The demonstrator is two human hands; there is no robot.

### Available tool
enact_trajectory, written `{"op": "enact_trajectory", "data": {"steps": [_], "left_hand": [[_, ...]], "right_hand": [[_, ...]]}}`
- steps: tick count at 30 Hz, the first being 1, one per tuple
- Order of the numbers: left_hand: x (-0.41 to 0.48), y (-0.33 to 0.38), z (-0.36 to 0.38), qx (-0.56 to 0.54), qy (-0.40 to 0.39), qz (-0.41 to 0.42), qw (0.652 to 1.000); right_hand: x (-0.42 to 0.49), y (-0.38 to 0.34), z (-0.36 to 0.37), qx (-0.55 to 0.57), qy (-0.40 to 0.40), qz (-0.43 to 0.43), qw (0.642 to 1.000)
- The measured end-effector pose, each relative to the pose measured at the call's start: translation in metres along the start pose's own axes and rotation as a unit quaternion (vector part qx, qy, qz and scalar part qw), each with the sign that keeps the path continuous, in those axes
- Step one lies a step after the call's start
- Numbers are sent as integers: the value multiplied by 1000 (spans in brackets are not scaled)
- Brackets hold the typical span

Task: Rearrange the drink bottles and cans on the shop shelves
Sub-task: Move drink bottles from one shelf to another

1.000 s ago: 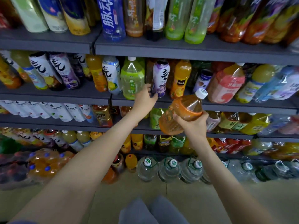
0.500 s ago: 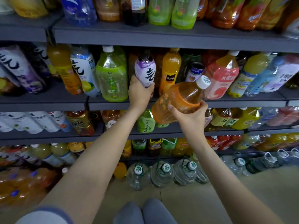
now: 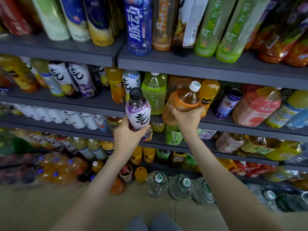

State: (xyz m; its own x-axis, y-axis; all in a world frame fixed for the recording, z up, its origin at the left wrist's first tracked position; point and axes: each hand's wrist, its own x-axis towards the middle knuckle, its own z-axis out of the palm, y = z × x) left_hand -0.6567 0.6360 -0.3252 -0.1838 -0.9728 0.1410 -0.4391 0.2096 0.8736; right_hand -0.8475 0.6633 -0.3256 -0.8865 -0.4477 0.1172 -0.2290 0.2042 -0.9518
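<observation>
My left hand grips the lower part of a purple-and-white bottle with a black cap, held upright in front of the second shelf's edge. My right hand holds a large orange tea bottle with a white cap from below, tilted with its cap up and to the right, at the shelf's front. Just behind and between the two stands a green tea bottle. Right of the tea bottle stands an orange juice bottle.
Four dark shelves are packed with drink bottles. A blue can and a big pink bottle lean on the second shelf at right. Large water jugs and shrink-wrapped orange bottle packs stand on the tan floor. My knees show at bottom.
My left hand has pulled the purple-and-white bottle off the second shelf, down and toward me. My right hand has raised the orange tea bottle closer to the freed spot.
</observation>
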Motion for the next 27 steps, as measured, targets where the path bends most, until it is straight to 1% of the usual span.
{"op": "enact_trajectory", "data": {"steps": [4, 10, 12, 16, 19, 21, 23, 24, 25, 27], "left_hand": [[13, -4, -12, -19, -27, -35, 999], [14, -3, -23, -47, -58, -59, 995], [12, -3, -30, -51, -74, -68, 994], [14, -5, -46, -60, -87, -88, 990], [21, -10, -63, -61, -109, -88, 988], [31, -18, -75, -56, -123, -86, 987], [43, -26, -90, -43, -147, -77, 985], [49, -31, -99, -34, -157, -70, 984], [56, -37, -108, -26, -163, -64, 984], [71, -49, -132, -18, -174, -54, 983]], "right_hand": [[15, -2, 22, -34, 0, -28, 999], [41, -7, 43, -82, -10, -6, 997], [43, -7, 43, -96, -18, -11, 995], [38, -16, 35, -128, -61, 26, 990], [16, -19, 30, -165, -50, -4, 985], [-14, -26, 33, -152, -84, -13, 985], [-54, -41, 45, -90, -121, 3, 989], [-74, -51, 55, -57, -152, 10, 987], [-92, -60, 68, -24, -197, 27, 980], [-123, -79, 96, 12, -313, 36, 949]]}}
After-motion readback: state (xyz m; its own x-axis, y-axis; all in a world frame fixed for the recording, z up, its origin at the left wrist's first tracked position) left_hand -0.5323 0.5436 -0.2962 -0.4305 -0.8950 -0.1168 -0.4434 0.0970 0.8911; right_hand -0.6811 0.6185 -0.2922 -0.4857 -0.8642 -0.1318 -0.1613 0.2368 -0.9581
